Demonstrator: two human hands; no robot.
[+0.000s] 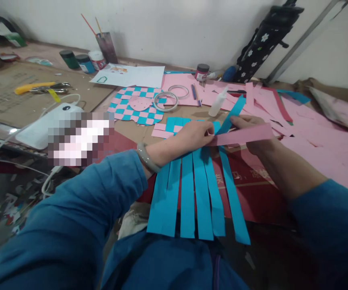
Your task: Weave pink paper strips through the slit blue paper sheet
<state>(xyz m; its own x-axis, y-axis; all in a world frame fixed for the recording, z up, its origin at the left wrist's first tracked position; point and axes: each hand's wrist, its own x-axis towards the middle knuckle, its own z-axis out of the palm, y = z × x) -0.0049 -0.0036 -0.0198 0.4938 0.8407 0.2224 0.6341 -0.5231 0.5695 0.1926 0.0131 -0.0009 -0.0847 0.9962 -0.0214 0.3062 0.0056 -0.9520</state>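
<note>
Two bare hands work over a fringe of blue paper strips on the bench, as the head camera shows. The left hand, with a pale bangle at the wrist, has its fingertips pinched together on one end of a pink paper strip, right where that strip crosses the blue ones. The right hand is clamped on the same strip further along, and a single blue strip rises past it, lifted off the others. The fringe lies on red printed cardboard. Just beyond it sits a small patch of blue-and-pink weave, and further on a checkered paper mat. Around these are two rolls of tape, a glue bottle and loose pink paper scraps. Farther back stand paint jars and a cup of brushes, while yellow-handled pliers lie on the left. One patch beside the left forearm is pixelated, too blurred to tell.
</note>
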